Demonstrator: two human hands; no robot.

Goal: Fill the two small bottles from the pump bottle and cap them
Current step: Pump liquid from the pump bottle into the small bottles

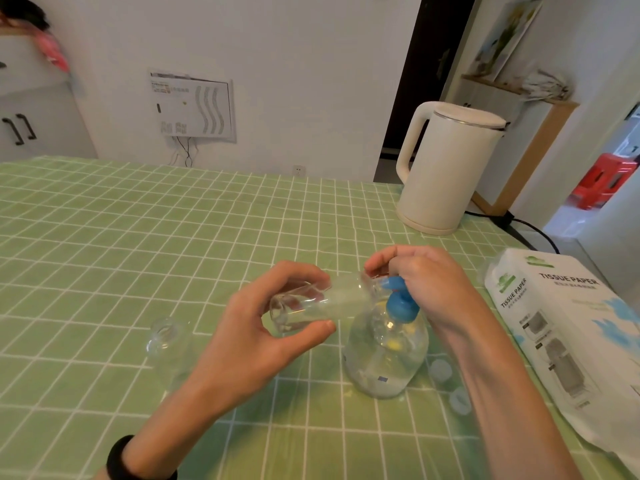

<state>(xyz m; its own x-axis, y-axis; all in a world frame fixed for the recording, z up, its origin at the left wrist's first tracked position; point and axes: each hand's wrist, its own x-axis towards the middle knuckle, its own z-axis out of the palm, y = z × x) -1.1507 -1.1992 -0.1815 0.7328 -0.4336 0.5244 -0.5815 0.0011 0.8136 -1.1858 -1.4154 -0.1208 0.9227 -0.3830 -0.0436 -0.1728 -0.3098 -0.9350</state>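
A clear pump bottle (386, 355) with a blue pump head (401, 304) stands on the green checked tablecloth. My right hand (426, 282) rests on top of the pump head, fingers curled over it. My left hand (277, 327) holds a small clear bottle (325, 301) tipped on its side, its mouth against the pump's nozzle. A second small clear bottle (169, 351) stands upright and uncapped to the left of my left wrist. Two pale round caps (441, 370) (460, 400) lie on the cloth just right of the pump bottle, by my right forearm.
A white electric kettle (446, 168) stands at the back right, its black cord (519, 225) trailing off the table's right edge. A white tissue paper pack (568, 337) lies at the right. The green checked tablecloth (138, 237) spreads to the left and back.
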